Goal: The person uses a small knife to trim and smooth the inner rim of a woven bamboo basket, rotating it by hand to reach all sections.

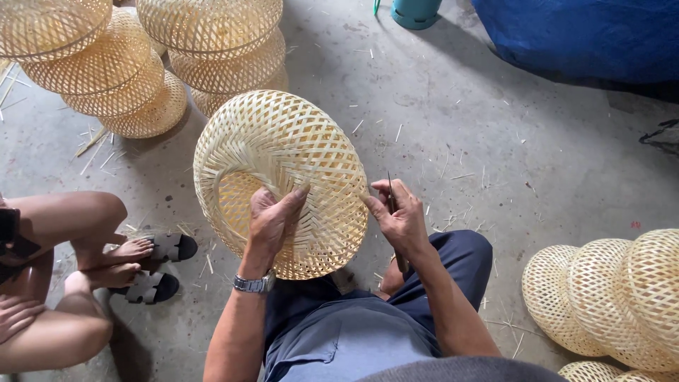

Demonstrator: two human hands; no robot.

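Observation:
A round woven bamboo basket (283,152) is tilted on its side above my lap, its open side turned left. My left hand (272,219), with a metal watch on the wrist, grips the basket's lower wall, thumb on the outside and fingers inside. My right hand (399,216) sits at the basket's right rim and holds a thin dark knife (391,199) whose blade points up beside the weave. My knees in blue trousers (453,258) are below.
Stacks of similar woven baskets (141,56) stand at the upper left and more baskets (615,297) lie at the lower right. Another person's legs and sandalled feet (141,265) are at left. A blue tarp (580,35) lies upper right. Bamboo slivers litter the concrete floor.

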